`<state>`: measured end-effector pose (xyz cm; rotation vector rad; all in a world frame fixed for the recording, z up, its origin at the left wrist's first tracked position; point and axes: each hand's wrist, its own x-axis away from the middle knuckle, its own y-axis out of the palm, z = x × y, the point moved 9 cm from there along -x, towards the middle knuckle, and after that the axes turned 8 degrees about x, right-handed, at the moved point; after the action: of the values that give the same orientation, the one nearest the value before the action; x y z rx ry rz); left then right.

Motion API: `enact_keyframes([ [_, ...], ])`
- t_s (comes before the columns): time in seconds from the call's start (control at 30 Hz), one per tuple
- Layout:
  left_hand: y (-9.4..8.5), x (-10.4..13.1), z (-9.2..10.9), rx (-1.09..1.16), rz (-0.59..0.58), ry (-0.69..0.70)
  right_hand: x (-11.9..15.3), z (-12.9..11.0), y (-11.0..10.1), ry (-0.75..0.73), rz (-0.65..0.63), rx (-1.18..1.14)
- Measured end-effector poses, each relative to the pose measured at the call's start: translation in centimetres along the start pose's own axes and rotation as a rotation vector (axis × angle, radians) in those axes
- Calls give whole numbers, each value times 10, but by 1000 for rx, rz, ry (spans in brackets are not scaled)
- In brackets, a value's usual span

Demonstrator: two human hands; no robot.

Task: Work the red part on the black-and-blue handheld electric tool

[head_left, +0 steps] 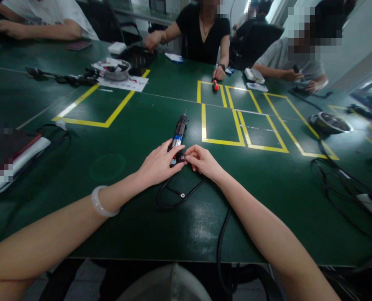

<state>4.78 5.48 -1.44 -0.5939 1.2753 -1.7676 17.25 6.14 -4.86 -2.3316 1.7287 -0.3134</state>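
Note:
An electric screwdriver [178,136] lies on the green table with its thin bit pointing away from me; it has a black nose, a blue ring and a silver body. My left hand [159,164] rests over its rear part, fingers and thumb closed about it. Close beside, my right hand [203,162] pinches at a small dark and red piece [181,158] by the tool's tail end; the fingertips hide most of it. A black cable [165,205] loops on the table below both hands, with a small pale ring-shaped piece [182,195] on it.
Yellow tape rectangles [223,142] mark the table ahead. A metal bowl [332,122] and tangled cables are at right; another bowl [112,69] sits on papers at back left. A laptop-like device [19,163] lies left. Across the table, a co-worker's hand [219,73] touches a red object [215,85].

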Motion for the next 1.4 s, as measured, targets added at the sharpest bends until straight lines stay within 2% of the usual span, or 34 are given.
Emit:
enact_keyframes([
  [0.2,1,0,0,-4,6,15,-1,-2,2,-8,-15,-19],
  [0.5,0,0,2,13,7,12,-2,0,3,-48,7,93],
  [0.83,0,0,2,13,2,-9,-3,-1,-1,-52,111,147],
  [1.07,-3,-2,3,11,27,6,4,-9,-1,-61,101,153],
  [1.4,-4,-4,-1,24,54,11,3,-6,2,-60,69,133],
])
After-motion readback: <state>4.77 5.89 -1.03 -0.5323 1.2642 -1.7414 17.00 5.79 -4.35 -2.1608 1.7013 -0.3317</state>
